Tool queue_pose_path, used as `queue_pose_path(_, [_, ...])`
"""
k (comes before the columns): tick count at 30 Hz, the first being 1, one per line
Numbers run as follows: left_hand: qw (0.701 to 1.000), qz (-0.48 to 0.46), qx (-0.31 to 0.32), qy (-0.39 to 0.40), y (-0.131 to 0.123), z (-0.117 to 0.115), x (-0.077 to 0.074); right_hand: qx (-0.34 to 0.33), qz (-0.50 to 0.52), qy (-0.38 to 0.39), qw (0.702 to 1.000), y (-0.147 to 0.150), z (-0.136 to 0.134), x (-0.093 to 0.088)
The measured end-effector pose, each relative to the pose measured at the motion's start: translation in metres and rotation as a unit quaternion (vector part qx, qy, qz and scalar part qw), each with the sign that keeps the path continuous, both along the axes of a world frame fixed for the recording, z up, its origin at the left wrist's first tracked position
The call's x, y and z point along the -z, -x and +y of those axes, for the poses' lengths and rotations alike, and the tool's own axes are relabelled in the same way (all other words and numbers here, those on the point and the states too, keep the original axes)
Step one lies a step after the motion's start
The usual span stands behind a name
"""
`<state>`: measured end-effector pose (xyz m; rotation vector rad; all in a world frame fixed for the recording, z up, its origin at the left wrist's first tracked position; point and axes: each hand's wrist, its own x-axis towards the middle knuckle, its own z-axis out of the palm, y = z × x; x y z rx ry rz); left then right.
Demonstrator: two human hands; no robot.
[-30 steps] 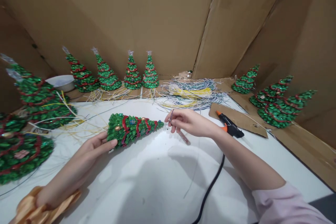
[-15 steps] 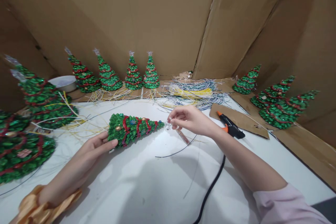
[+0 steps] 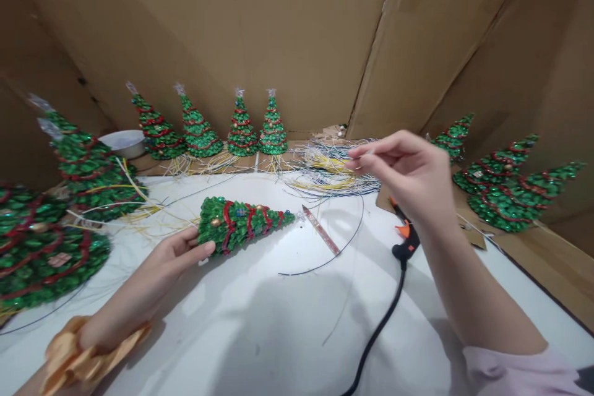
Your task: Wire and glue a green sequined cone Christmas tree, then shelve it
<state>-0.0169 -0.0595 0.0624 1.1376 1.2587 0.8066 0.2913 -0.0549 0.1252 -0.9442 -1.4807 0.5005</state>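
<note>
My left hand (image 3: 179, 257) grips the base of a small green Christmas tree (image 3: 245, 223), which lies on its side with its tip to the right. Red garland and small baubles run round it. A clear star (image 3: 299, 218) sits at its tip. My right hand (image 3: 403, 170) is raised above the wires, thumb and forefinger pinched together; what is between them, if anything, is too small to make out. Just right of the star lies a narrow reddish strip with a pointed end (image 3: 322, 232). A dark thin wire (image 3: 357, 232) curves past it.
A glue gun (image 3: 406, 241), partly hidden by my right arm, has a black cord running forward. Bundled wires (image 3: 334, 167) lie at the back. Starred trees (image 3: 241, 127) stand at the back and left, trees without stars (image 3: 501, 192) at right. A white bowl (image 3: 123, 142) stands back left.
My right hand has let go of the star and moved up and to the right, uncovering the strip. The left hand still holds the tree. The view has shifted slightly.
</note>
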Motion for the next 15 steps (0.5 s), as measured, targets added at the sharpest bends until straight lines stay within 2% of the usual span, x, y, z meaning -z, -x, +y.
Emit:
queue_pose_path(5, [0.999, 0.035, 0.009, -0.015, 0.008, 0.004, 0.006, 0.093, 0.034, -0.067, 0.993, -0.01, -0.007, -0.013])
queue_pose_path(9, [0.995, 0.091, 0.023, -0.016, 0.014, 0.006, 0.002, 0.081, 0.043, -0.065, 0.994, -0.012, -0.003, -0.01])
queue_pose_path(13, [0.993, 0.099, 0.053, -0.024, 0.021, 0.006, -0.006, 0.065, 0.016, -0.021, 0.998, -0.008, -0.002, -0.006])
queue_pose_path(15, [0.993, 0.104, 0.048, -0.024, 0.022, 0.006, -0.01, 0.056, 0.012, -0.006, 0.998, -0.006, -0.002, -0.006])
